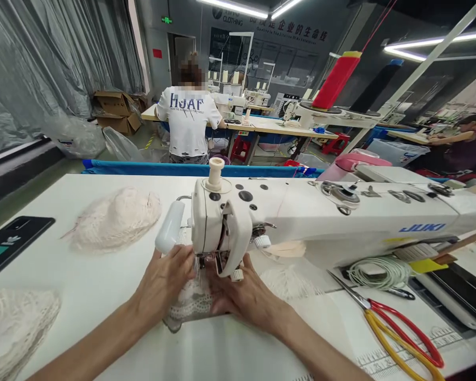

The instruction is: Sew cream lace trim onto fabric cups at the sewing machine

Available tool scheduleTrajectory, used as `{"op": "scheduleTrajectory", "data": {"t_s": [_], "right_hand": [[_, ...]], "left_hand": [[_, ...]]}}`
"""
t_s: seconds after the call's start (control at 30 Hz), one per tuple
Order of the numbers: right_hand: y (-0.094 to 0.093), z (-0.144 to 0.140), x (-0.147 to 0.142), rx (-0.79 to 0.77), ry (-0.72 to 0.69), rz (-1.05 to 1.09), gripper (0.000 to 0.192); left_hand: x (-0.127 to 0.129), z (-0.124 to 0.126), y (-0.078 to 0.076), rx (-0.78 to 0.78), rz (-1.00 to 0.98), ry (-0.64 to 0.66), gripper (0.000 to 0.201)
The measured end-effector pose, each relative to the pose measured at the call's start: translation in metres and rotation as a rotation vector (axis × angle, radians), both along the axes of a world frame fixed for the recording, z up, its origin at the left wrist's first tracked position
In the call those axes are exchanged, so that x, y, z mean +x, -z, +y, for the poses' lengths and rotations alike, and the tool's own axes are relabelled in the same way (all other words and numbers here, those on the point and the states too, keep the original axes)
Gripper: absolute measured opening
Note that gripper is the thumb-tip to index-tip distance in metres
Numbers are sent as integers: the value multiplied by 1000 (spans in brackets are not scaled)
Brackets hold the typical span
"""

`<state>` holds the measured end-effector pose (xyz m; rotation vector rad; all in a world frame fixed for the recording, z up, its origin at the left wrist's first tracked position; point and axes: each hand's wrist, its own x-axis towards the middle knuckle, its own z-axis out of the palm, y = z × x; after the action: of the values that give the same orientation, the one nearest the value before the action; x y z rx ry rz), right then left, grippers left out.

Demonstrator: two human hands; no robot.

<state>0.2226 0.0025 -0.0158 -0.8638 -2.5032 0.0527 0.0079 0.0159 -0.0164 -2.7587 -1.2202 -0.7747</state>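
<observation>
A white sewing machine stands in front of me, with pale lace fabric under its needle area. My left hand lies at the left of the needle, its fingers closed on the lace's edge. From the right, my right hand reaches beneath the machine head, fingers bent and gripping the lace; the machine hides some fingertips. Just beyond my left hand is a white rounded lamp-like piece. More pale fabric with fringe spreads under the machine arm.
Lace cup-shaped pieces lie left, with another lace piece nearer. A dark ruler-like board sits at the left edge. Scissors and a coiled cord lie right. A co-worker sits ahead.
</observation>
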Motion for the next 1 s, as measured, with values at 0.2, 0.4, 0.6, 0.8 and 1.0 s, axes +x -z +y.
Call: {"op": "scheduleTrajectory", "data": {"t_s": [0.2,0.4,0.6,0.8,1.0], "right_hand": [[2,-20,1,-1,-112,12,34],[1,-24,-7,-8,-57,100,15],[5,-22,-6,-16,-51,157,10],[5,-22,-6,-32,-51,115,21],[1,-21,-3,23,-50,89,20]], "left_hand": [[14,-49,-7,-128,-131,125,20],[18,-56,1,-44,-111,59,10],[14,-46,9,107,-103,21,30],[14,-44,11,120,-49,13,31],[14,-47,7,82,-75,36,32]]}}
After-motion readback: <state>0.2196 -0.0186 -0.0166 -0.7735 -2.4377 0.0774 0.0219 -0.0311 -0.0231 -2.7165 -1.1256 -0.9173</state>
